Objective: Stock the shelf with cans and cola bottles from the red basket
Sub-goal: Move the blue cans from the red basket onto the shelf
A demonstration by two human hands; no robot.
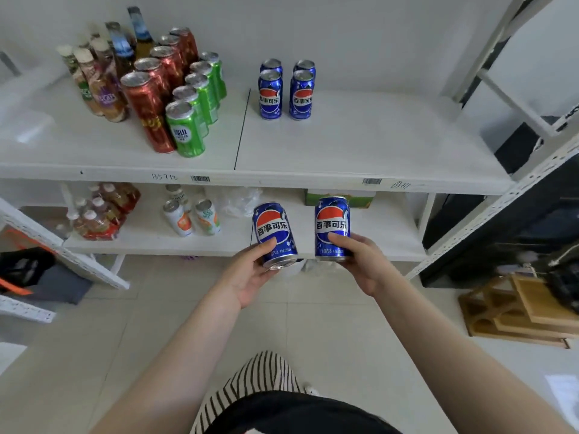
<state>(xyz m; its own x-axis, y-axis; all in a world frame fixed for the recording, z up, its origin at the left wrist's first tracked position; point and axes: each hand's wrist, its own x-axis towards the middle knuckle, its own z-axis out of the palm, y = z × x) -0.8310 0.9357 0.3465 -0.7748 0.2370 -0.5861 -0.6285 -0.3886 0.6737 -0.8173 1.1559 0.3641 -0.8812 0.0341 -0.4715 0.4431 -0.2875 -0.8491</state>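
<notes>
shelf (360, 145) part stocked: red and green cans (185, 128) left, four blue cans (271, 97) at back, bare board in front and to the right. left hand (250, 274) grips one blue can (275, 234), right hand (360, 261) another (332, 228), both below the front edge. basket unseen.

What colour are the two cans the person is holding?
Blue, with a red, white and blue round logo: one in the left hand, one in the right. Head view.
</notes>
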